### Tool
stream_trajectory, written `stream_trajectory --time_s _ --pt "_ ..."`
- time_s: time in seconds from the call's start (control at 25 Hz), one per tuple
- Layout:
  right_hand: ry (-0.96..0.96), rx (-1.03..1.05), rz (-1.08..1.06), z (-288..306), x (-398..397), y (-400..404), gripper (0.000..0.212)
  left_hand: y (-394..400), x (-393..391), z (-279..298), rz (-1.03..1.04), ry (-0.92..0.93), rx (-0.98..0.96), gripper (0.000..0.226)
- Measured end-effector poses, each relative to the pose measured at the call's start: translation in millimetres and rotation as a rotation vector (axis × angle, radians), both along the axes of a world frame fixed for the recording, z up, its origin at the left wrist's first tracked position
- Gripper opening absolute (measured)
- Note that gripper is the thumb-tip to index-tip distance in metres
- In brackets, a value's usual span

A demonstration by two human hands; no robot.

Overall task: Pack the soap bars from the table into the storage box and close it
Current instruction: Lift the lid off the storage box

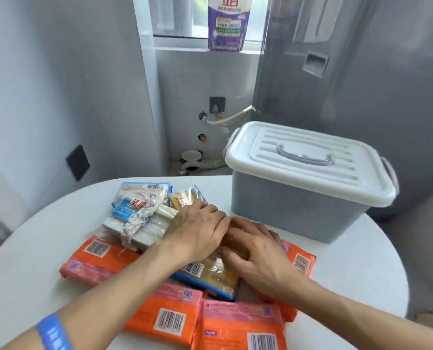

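A pile of wrapped soap bars lies on the round white table (349, 269). Orange packs (167, 317) sit at the front, a yellow pack with blue trim (210, 274) in the middle, and white bars tied with cloth (139, 223) at the back left. My left hand (197, 228) and my right hand (255, 251) both rest palm down on the yellow pack, fingers spread; whether they grip it is unclear. The grey storage box (293, 210) stands at the right rear of the table, its white lid (306, 160) on and its handle lying flat.
Beyond the table's far edge are a grey wall with a socket (217, 104), hoses (230, 118) and a floor drain (191, 157). A purple refill pouch (228, 21) stands on the window sill. A tall grey appliance (349, 72) rises behind the box.
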State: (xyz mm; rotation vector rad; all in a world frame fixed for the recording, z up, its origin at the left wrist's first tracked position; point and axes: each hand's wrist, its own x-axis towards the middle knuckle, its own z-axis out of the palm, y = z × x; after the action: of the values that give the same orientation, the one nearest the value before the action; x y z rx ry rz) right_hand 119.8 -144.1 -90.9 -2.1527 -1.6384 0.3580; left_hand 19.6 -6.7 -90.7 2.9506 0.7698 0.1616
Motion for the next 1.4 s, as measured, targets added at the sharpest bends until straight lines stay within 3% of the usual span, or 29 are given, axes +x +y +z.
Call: stream_trajectory --time_s 0.08,0.12,0.24,0.32,0.44,0.72,0.76,0.84,0.92,0.96,1.04,1.12,1.2,1.32,1.4 --pt "-0.107 0.087 0.002 26.7 -3.5 -10.2 0.023 -11.8 -4.3 13.2 0.078 -0.016 -0.153 0.033" --pt "-0.189 0.203 -0.025 43.5 1.8 -12.9 0.028 -14.0 -1.9 24.2 0.129 -0.091 -0.236 0.037" --pt "-0.392 0.617 -0.127 96.9 40.4 -10.8 0.028 -7.9 25.8 61.4 0.267 -0.526 -0.392 0.043" --pt "-0.462 0.479 -0.240 115.1 73.1 -7.3 0.024 7.7 58.4 84.4 0.406 -0.638 -0.493 0.042" --pt "-0.443 0.063 -0.302 102.2 104.9 -5.2 0.044 34.8 97.5 93.4 0.561 -0.648 -0.680 0.047" --pt "-0.442 0.111 -0.288 88.1 111.7 1.4 0.055 70.3 107.9 72.6 0.788 -0.714 -0.872 0.021" --pt "-0.421 0.115 -0.294 89.4 111.2 -0.5 0.055 70.5 104.7 71.3 0.789 -0.725 -0.797 0.019" --pt "-0.395 0.123 -0.304 91.5 111.2 0.0 0.051 60.5 98.7 74.3 0.643 -0.810 -0.384 0.026" --pt "-0.374 0.159 -0.292 92.1 111.5 4.1 0.042 30.4 99.7 84.6 0.182 -0.848 -0.122 0.033" --pt "-0.295 0.224 -0.301 93.4 110.0 4.1 0.036 10.0 101.5 87.9 -0.036 -0.731 -0.099 0.039" --pt "-0.062 0.454 -0.444 100.0 112.0 -5.6 0.023 -23.2 104.5 85.3 -0.237 -0.400 -0.056 0.054" --pt "-0.115 0.587 -0.725 101.3 128.9 -25.8 0.023 -30.3 101.8 73.4 -0.248 -0.277 0.083 0.067" --pt "-0.143 0.429 -0.989 93.9 158.4 -54.5 0.030 -25.2 97.6 68.1 -0.231 -0.273 0.211 0.068" --pt "0.392 0.389 -0.983 83.1 176.5 -74.2 0.045 -24.9 96.8 67.7 -0.229 -0.306 0.269 0.064" --pt "0.525 0.466 -1.006 80.8 183.8 -74.5 0.044 -28.2 95.7 64.5 -0.213 -0.340 0.258 0.062"
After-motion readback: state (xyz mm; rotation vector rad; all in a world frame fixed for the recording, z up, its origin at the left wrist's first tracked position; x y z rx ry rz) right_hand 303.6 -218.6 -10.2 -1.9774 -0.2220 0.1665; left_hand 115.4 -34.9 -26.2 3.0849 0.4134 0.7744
